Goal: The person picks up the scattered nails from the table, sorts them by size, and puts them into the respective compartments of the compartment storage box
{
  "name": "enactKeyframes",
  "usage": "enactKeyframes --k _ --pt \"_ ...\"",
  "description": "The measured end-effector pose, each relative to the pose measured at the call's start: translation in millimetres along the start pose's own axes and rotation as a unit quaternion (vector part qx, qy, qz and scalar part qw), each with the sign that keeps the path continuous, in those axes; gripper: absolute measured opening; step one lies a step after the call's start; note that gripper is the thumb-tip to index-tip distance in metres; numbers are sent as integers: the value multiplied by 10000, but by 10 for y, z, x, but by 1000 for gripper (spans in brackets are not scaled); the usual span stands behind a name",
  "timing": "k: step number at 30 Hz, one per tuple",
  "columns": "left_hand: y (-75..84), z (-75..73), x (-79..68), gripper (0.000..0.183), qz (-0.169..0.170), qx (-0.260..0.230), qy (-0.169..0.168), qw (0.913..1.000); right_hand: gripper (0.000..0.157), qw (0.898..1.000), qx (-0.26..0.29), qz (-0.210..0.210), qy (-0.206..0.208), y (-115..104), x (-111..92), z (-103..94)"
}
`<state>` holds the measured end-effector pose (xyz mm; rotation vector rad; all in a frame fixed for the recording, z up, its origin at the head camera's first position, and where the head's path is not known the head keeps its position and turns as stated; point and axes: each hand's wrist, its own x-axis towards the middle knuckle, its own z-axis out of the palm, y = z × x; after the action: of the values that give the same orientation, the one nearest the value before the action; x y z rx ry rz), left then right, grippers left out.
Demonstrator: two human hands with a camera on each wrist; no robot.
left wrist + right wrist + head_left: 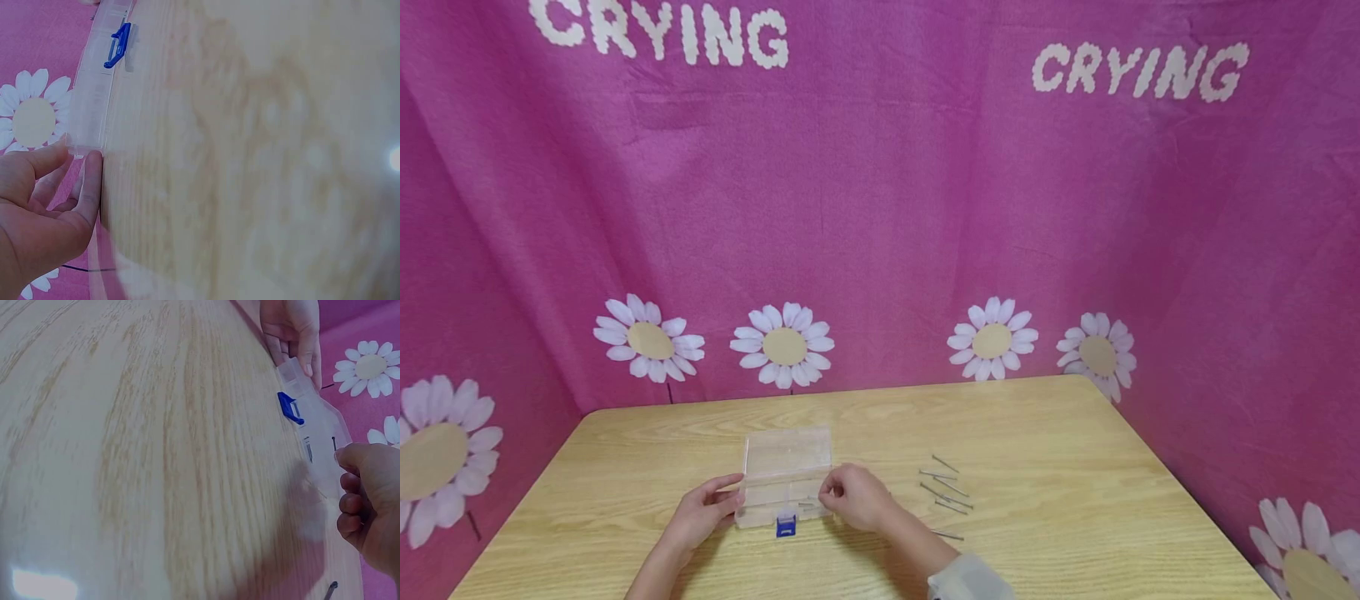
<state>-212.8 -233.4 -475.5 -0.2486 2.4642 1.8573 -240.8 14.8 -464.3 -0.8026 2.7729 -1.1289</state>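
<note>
A clear plastic box (760, 518) with a blue latch (786, 526) sits on the table, its lid (788, 450) raised at the back. My left hand (696, 518) grips the box's left end; in the left wrist view the thumb is at the upper edge and a finger lies along the lower one. Over the box's right side, my right hand (859, 500) pinches a thin metal nail (334, 443) between thumb and fingertips, the other fingers curled in. A few nails (308, 449) lie inside the box, just below that hand.
Several loose metal nails (945, 483) are scattered on the wooden table (1060, 467) to the right of the box. One more nail (947, 535) lies nearer the front, beside the right forearm. A pink curtain (880, 208) with daisies hangs behind and around the table.
</note>
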Motion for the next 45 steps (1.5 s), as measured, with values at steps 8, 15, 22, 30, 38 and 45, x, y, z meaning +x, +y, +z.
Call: enactKeyframes --k 8,15,22,30,38,45 --pt "-1 2 14 43 -42 48 4 10000 10 9999 -11 150 -19 -8 7 30" --pt "9 -1 11 43 -126 91 13 9999 11 9999 0 158 -47 -14 17 35" --pt "22 -14 0 43 -169 90 -2 9998 12 9998 -40 170 -27 -12 25 44" --pt "30 -4 -8 44 -149 159 12 9998 10 9998 -34 190 43 -2 22 49" --pt "-5 -1 12 44 -133 135 39 9998 10 9997 4 123 187 53 11 -40" --pt "-7 -6 15 43 -144 181 48 9997 13 9994 -36 243 240 168 -15 -185"
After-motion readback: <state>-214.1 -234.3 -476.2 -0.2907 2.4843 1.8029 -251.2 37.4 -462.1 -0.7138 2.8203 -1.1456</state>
